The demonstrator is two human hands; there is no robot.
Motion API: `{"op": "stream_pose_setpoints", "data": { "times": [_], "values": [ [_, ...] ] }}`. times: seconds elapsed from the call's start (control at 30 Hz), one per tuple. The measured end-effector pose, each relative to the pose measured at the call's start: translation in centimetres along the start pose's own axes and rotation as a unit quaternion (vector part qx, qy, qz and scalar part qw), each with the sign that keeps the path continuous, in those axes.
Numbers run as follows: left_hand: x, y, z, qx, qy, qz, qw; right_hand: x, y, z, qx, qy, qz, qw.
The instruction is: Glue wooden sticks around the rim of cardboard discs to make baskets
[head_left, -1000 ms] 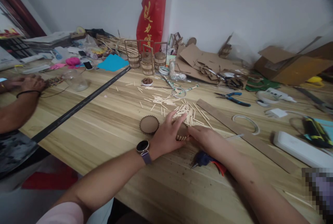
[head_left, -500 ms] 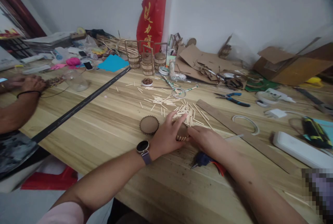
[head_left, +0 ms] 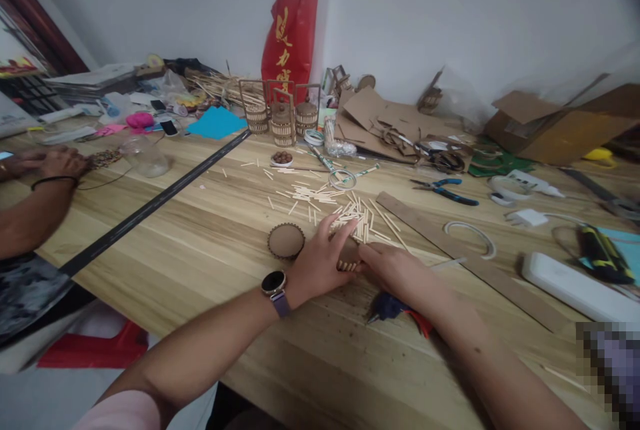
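Note:
A small round brown cardboard piece [head_left: 347, 258], edged with short pale sticks, rests on the table with my left hand [head_left: 320, 258] curled around it, thumb at the near side and fingers over the far side. Against its right edge, the fingers of my right hand [head_left: 393, 269] are pinched together; what they hold is hidden. To the left of my left hand lies another round cardboard piece [head_left: 286, 242] with a notched dark rim. Loose short wooden sticks [head_left: 357, 213] are scattered just beyond both hands. Partly under my right forearm is a dark blue tool with a pointed tip [head_left: 387, 307], probably a glue gun.
Small lidded baskets with tall handles [head_left: 284, 129] stand at the back before a red bag [head_left: 290, 43]. On the right are pliers [head_left: 445, 190], a long brown strip [head_left: 460, 253] and a white power bank-like box [head_left: 575, 290]. Another person's hands [head_left: 60, 162] work at left.
My hands and the round piece keep nearly the same pose. The whole view has shifted very slightly.

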State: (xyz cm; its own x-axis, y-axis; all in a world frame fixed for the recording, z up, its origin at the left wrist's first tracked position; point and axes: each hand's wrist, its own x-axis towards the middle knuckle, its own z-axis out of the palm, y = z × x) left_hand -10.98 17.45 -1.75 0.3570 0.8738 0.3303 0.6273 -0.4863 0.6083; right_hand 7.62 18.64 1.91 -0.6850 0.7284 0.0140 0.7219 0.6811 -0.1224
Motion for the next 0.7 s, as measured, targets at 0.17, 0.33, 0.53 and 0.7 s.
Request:
{"op": "stream_pose_setpoints", "data": {
  "times": [0.17,0.33,0.53,0.7],
  "values": [
    [0.0,-0.2,0.2,-0.009,0.005,0.004,1.0,0.2,-0.5,-0.5,-0.001,-0.023,0.018,1.0],
    [0.0,-0.1,-0.1,-0.015,-0.002,0.005,1.0,-0.1,-0.4,-2.1,0.049,-0.002,-0.007,0.999],
    [0.1,-0.3,-0.8,-0.009,-0.038,0.001,0.999,-2.0,0.6,-4.0,0.066,0.063,0.013,0.996],
    [0.0,-0.3,-0.8,-0.036,-0.027,-0.004,0.999,-5.6,1.6,-4.2,0.085,-0.037,0.118,0.989]
  ]
}}
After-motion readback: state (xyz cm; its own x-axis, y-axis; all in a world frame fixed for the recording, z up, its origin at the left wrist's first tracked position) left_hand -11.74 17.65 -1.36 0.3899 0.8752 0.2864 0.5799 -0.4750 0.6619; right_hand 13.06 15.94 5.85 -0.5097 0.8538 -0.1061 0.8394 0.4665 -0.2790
